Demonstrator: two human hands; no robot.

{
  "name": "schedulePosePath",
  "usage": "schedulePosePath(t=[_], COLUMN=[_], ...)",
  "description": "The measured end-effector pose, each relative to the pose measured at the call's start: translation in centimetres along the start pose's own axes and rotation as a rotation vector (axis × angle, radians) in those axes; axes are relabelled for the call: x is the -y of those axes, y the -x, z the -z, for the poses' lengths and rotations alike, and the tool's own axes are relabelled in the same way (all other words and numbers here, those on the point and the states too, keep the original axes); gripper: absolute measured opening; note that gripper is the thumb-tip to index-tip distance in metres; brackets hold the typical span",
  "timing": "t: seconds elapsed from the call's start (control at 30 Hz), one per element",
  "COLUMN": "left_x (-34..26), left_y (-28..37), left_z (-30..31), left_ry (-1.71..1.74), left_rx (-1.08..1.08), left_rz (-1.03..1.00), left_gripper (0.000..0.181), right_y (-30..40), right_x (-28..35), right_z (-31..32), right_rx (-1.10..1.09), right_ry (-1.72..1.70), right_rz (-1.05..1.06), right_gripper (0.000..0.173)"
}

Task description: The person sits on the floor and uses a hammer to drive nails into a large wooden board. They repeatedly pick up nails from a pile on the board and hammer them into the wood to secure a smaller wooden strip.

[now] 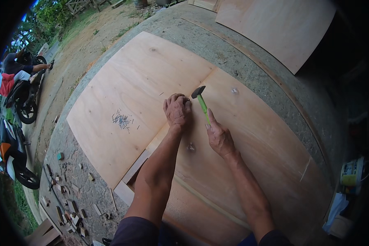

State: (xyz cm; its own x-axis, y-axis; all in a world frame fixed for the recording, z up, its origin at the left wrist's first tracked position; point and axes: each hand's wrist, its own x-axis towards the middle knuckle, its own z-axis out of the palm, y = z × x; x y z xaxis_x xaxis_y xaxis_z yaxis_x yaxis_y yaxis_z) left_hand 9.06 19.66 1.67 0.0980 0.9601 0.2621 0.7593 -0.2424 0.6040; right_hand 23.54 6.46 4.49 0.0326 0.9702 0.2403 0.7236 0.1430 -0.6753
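Observation:
My right hand point(220, 137) grips the green handle of a hammer point(203, 106). Its dark metal head is raised just right of my left hand point(177, 110), over a plywood sheet point(252, 129). The left fingers are bunched low at the seam between this sheet and a second plywood sheet point(126, 77). A small dark tip, seemingly a nail point(188, 99), shows at those fingertips; the rest is hidden. Loose nails point(121, 120) lie in a pile on the left sheet, with one stray nail point(161, 93) nearer my left hand.
Wooden framing point(136, 167) shows below the sheets' near edge. Wood offcuts point(72, 212) litter the concrete at left. A long wood strip point(258, 63) and another plywood panel point(273, 27) lie beyond. A bucket point(352, 175) stands at right. A person point(13, 66) sits by parked motorcycles point(10, 153).

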Motion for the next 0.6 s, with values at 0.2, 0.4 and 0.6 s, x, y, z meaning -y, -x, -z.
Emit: schedulePosePath(t=[0.2,0.4,0.6], left_x=[0.0,-0.1,0.5], left_y=[-0.1,0.2,-0.3], left_z=[-0.2,0.4,-0.7], left_ry=[0.041,0.029,0.108], left_rx=[0.063,0.058,-0.087], left_rz=[0.042,0.029,0.094], left_gripper=[0.017,0.017,0.024], right_y=[0.4,-0.6,-0.6], right_x=[1.9,3.4,2.0], right_z=[0.1,1.0,-0.7], right_rx=[0.03,0.024,0.048], right_ry=[0.083,0.091,0.044], right_rz=[0.01,0.012,-0.055], right_gripper=[0.062,0.063,0.069])
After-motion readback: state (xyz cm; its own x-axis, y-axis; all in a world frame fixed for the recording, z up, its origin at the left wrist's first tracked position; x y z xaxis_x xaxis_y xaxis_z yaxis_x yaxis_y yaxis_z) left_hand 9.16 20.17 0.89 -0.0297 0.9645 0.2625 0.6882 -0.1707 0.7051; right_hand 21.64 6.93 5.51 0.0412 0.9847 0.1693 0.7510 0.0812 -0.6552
